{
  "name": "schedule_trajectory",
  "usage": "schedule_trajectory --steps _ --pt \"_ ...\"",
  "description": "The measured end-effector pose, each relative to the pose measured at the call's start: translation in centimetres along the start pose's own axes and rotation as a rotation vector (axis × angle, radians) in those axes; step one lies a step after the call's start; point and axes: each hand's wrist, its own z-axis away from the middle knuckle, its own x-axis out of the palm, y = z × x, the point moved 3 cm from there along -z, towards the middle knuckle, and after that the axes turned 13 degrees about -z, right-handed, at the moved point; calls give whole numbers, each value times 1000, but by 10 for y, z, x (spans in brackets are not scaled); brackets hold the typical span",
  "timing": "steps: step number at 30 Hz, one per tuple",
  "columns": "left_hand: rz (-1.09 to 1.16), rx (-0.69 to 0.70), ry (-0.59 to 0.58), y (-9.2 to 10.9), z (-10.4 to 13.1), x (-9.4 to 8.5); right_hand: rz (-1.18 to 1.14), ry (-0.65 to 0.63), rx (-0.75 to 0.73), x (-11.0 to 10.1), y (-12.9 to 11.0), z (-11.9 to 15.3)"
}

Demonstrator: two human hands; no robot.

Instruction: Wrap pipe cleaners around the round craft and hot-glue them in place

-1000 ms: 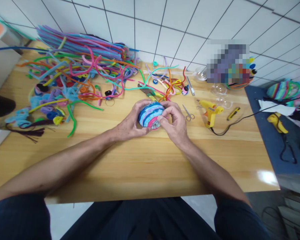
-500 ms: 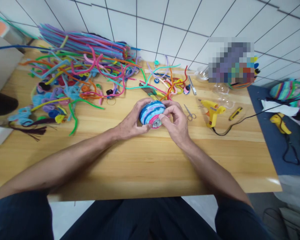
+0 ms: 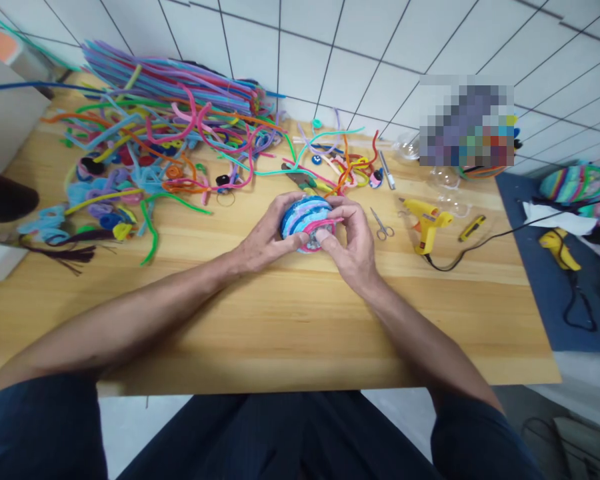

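A ball wound with blue, light blue, purple and pink fuzzy stems [image 3: 303, 217] is held over the middle of the wooden table. My left hand [image 3: 270, 233] is wrapped round its left side, the thumb near the bottom. My right hand [image 3: 353, 240] grips the right side, its thumb pressed on the greyish patch inside the pink ring. A pink strand end shows by the right index finger. Just behind the ball lie pliers [image 3: 299, 176] with green and yellow handles. Small scissors [image 3: 382, 225] rest to the right of my right hand.
Loose coloured stems [image 3: 175, 133] and a thick bundle [image 3: 170, 80] spread across the back left. A yellow glue gun [image 3: 427, 223] with a black cord, a yellow cutter [image 3: 473, 228] and clear domes [image 3: 445, 177] are at the right. A dark cylinder [image 3: 5, 195] juts in at left.
The ball has tilted slightly, and the pink strand now shows more on its right side. My left thumb has moved inward and up on it, while my right thumb presses nearer the grey patch.
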Motion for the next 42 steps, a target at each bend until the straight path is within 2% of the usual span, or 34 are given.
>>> schedule_trajectory --steps 4,9,19,24,29,36,42 --pt "-5 -44 33 -1 0 0 58 -73 -101 7 4 6" --pt "-19 -48 41 0 -1 1 125 -85 -168 10 9 9" --pt "26 -66 21 4 -3 -1 157 -89 -185 4 14 9" --pt "33 -61 49 1 -1 1 178 -119 -182 2 13 4" --pt "10 -39 77 3 -3 2 235 -103 -239 1 11 3" --pt "-23 -26 73 5 -5 0 216 -108 -200 1 15 2" --pt "-53 -32 93 5 -4 3 251 -143 -217 -2 0 -1"
